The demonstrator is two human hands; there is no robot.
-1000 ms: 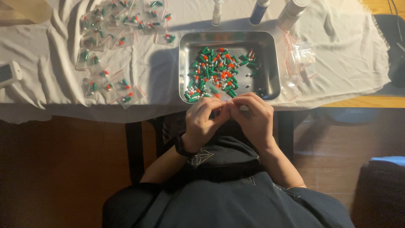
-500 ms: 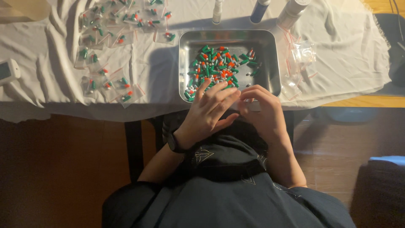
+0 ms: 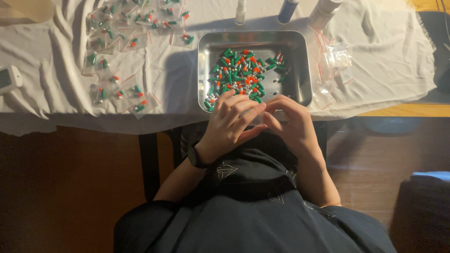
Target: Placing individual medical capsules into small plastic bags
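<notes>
A square metal tray on the white cloth holds a heap of green, red and white capsules. My left hand, with a black watch on its wrist, reaches over the tray's near edge. Its fingers are spread and the fingertips rest at the closest capsules. My right hand sits beside it at the tray's front rim with the fingers curled inward. Whatever lies inside that hand is hidden. The two hands nearly touch at the fingertips.
Several small clear bags with capsules lie spread left of the tray. Empty clear bags lie to its right. Three bottles stand behind the tray, and a small white device sits at the far left. The table edge runs just under my hands.
My hands were pressed together at the table edge. The left hand has since opened and reached forward onto the capsules, while the right has stayed curled by the rim.
</notes>
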